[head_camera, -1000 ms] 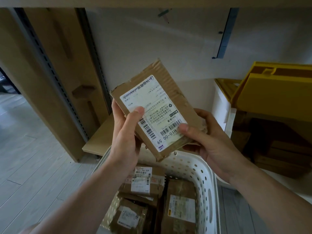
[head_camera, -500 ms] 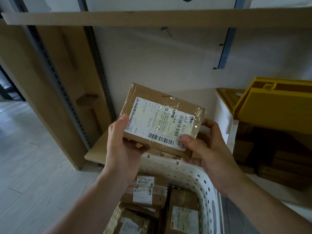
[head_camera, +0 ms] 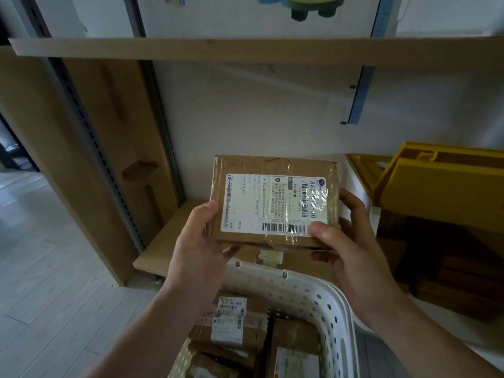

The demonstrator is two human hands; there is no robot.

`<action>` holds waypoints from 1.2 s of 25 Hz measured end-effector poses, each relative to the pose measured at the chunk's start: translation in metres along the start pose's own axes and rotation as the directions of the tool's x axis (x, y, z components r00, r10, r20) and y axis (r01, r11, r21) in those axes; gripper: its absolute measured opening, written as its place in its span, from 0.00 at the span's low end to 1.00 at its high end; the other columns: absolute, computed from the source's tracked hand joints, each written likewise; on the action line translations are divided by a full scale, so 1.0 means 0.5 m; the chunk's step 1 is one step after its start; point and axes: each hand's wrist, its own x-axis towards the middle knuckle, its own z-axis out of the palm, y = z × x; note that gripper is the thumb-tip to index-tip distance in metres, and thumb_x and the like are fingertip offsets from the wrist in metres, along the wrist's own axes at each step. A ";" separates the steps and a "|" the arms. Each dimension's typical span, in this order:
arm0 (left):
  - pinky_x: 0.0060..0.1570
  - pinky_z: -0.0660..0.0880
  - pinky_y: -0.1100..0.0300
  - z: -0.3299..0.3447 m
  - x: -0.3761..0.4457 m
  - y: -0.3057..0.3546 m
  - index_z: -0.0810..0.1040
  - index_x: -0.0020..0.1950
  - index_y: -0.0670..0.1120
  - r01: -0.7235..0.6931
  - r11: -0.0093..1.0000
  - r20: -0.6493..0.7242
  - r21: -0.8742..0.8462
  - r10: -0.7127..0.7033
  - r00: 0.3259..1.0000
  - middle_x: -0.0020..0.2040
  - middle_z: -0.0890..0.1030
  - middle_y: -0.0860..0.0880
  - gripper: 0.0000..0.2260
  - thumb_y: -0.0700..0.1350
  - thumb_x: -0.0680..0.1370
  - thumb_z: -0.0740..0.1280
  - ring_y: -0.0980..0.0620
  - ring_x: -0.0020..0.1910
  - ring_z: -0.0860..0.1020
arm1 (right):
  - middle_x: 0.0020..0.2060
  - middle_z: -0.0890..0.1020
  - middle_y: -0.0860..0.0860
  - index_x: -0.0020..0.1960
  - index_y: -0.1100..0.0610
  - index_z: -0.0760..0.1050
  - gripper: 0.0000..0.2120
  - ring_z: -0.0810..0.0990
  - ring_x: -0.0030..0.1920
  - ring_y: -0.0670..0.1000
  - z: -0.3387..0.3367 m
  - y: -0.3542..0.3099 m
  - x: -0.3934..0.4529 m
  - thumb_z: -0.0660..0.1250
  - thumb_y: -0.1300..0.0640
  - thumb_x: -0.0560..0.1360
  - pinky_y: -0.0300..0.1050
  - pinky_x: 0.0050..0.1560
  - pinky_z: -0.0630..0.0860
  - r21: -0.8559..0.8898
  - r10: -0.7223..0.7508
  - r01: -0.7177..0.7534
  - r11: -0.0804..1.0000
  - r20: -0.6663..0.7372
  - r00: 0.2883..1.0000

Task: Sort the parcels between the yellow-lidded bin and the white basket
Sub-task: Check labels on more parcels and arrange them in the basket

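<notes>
While both hands hold the parcel (head_camera: 274,203) in the middle of the frame, its long axis runs left to right and its label faces the camera. The left hand (head_camera: 200,241) grips the left end, thumb on top and fingers curled beneath; the right hand (head_camera: 351,241) pinches the right end, thumb on the label's lower corner. The white basket (head_camera: 321,298) lies directly below, at lower centre, already holding other parcels (head_camera: 231,320). The yellow-lidded bin (head_camera: 441,184), lid open, sits at the right edge, nearer the right hand. Judging from that, a move to the bin would travel rightward; the basket needs only a drop.
</notes>
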 end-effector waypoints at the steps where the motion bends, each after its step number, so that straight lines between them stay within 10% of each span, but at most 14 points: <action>1: 0.60 0.76 0.44 -0.003 0.000 -0.001 0.74 0.69 0.41 0.008 1.000 0.008 -0.013 -0.008 1.000 0.60 0.83 0.39 0.28 0.54 0.73 0.66 0.41 0.58 0.82 | 0.57 0.85 0.50 0.67 0.38 0.70 0.29 0.85 0.55 0.51 -0.002 0.000 -0.001 0.73 0.54 0.69 0.43 0.45 0.81 -0.005 -0.005 0.005 1.000 0.000 1.000; 7: 0.36 0.84 0.53 0.000 0.002 -0.006 0.73 0.60 0.53 -0.006 1.000 0.066 0.006 0.005 0.998 0.53 0.85 0.42 0.16 0.50 0.72 0.68 0.43 0.49 0.86 | 0.56 0.86 0.53 0.66 0.49 0.73 0.28 0.85 0.57 0.56 0.000 -0.006 -0.003 0.73 0.53 0.67 0.56 0.55 0.79 0.013 -0.005 0.006 1.000 -0.045 0.999; 15: 0.66 0.70 0.27 0.006 -0.003 -0.009 0.68 0.72 0.38 -0.034 0.997 0.000 0.063 0.034 0.999 0.63 0.76 0.28 0.40 0.56 0.66 0.75 0.28 0.64 0.77 | 0.55 0.86 0.53 0.59 0.52 0.75 0.44 0.85 0.57 0.54 0.007 -0.004 0.003 0.83 0.33 0.50 0.57 0.59 0.79 0.045 -0.046 0.056 0.997 -0.200 0.979; 19: 0.62 0.74 0.34 0.004 -0.008 -0.015 0.70 0.64 0.36 -0.044 0.995 0.085 0.095 0.036 0.996 0.58 0.78 0.28 0.36 0.56 0.65 0.76 0.32 0.56 0.79 | 0.52 0.87 0.51 0.50 0.51 0.78 0.28 0.85 0.57 0.53 0.008 -0.006 -0.002 0.82 0.41 0.56 0.62 0.63 0.77 0.017 -0.065 0.069 0.997 -0.173 0.983; 24: 0.54 0.80 0.37 -0.004 -0.013 -0.029 0.70 0.59 0.39 -0.107 0.866 0.284 0.489 -0.042 0.958 0.55 0.80 0.36 0.32 0.59 0.66 0.75 0.30 0.53 0.79 | 0.56 0.85 0.44 0.63 0.50 0.71 0.27 0.84 0.60 0.51 0.006 -0.019 -0.012 0.77 0.54 0.67 0.56 0.57 0.82 -0.049 -0.100 0.096 0.994 -0.069 0.993; 30: 0.46 0.82 0.48 0.006 -0.021 -0.039 0.68 0.63 0.47 -0.008 0.964 0.266 0.265 -0.066 0.962 0.58 0.83 0.38 0.27 0.52 0.69 0.74 0.36 0.55 0.84 | 0.62 0.82 0.45 0.69 0.49 0.71 0.26 0.81 0.64 0.49 0.005 -0.016 -0.017 0.69 0.59 0.72 0.47 0.59 0.82 -0.136 -0.185 0.194 0.971 0.077 0.980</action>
